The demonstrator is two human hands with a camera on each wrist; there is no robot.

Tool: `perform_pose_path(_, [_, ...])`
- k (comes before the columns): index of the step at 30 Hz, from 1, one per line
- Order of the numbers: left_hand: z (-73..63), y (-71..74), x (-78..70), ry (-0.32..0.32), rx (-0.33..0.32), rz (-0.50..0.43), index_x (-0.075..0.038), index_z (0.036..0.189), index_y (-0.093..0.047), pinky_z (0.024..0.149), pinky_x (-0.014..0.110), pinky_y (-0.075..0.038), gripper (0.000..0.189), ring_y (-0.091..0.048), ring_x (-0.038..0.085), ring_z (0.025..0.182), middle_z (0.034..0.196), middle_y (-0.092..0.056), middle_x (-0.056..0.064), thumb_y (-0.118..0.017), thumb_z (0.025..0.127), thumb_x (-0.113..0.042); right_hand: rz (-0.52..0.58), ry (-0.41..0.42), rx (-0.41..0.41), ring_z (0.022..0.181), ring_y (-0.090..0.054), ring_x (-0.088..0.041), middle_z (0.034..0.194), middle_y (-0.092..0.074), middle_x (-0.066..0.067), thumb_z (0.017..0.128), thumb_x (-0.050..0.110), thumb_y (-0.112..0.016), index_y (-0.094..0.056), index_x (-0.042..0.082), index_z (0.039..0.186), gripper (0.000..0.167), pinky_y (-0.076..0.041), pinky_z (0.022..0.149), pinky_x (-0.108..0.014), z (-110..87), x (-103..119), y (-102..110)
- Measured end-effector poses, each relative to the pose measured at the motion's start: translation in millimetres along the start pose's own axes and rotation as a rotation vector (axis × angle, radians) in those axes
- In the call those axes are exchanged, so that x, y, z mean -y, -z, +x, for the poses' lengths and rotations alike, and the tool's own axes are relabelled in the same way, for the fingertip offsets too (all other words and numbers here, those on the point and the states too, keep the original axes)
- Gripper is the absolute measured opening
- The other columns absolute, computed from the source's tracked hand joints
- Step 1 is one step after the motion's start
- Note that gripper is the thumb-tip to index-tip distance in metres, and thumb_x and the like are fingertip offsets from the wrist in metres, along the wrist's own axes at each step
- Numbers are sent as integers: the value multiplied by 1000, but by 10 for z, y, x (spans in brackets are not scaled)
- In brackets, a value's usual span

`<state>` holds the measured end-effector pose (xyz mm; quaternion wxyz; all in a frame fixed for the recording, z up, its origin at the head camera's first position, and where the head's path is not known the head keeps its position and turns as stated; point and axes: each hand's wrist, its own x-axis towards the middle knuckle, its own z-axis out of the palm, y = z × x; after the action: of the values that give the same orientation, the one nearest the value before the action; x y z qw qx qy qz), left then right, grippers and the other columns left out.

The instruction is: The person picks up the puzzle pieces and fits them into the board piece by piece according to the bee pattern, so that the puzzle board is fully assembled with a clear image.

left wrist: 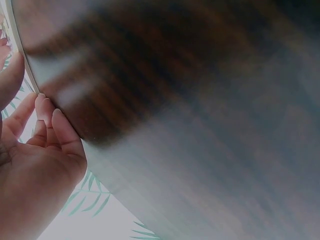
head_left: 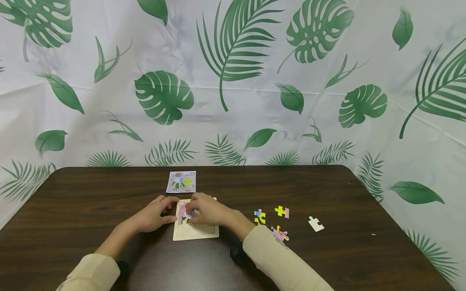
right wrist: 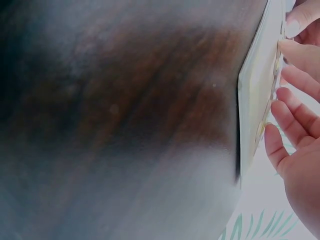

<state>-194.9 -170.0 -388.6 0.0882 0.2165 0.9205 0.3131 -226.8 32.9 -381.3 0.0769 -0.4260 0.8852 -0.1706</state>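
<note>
A light wooden puzzle tray (head_left: 196, 237) lies on the dark table, with colourful jigsaw pieces (head_left: 183, 214) in its upper left part. My left hand (head_left: 154, 213) is at the tray's left side, its index fingertip at the upper corner and thumb lower on the edge. Bent over the pieces inside the tray, my right hand (head_left: 208, 210) pinches a puzzle piece (head_left: 195, 212) between thumb and fingers; the hand hides most of that piece. In the right wrist view, the right fingertips (right wrist: 276, 107) meet the pieces along the tray (right wrist: 255, 95).
A printed bee picture card (head_left: 181, 182) lies behind the tray. Right of the right forearm are loose jigsaw pieces: a blue-yellow one (head_left: 260, 217), a yellow-pink one (head_left: 282, 211), a pink one (head_left: 280, 233) and a plain pale one (head_left: 316, 224). A leaf-patterned cloth (head_left: 251, 117) hangs behind the table.
</note>
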Motion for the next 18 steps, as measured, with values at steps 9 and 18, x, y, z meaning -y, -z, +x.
perform_pose_path(9, [-6,4,-9,-4,1,-2,0,122,-47,73,41,-40,47,-47,24,86,95,-45,8,-66,84,-19,15,14,-5,85,-46,-9,92,-52,0,78,16,-73,-67,8,97,21,-37,73,-17,5,-3,2])
perform_pose_path(18, [-9,5,-11,-10,2,-4,0,123,-47,74,42,-40,47,-48,25,87,96,-45,9,-66,84,-19,-27,-13,0,90,-45,-11,91,-50,3,77,20,-74,-68,12,91,17,-35,75,-24,-3,17,9])
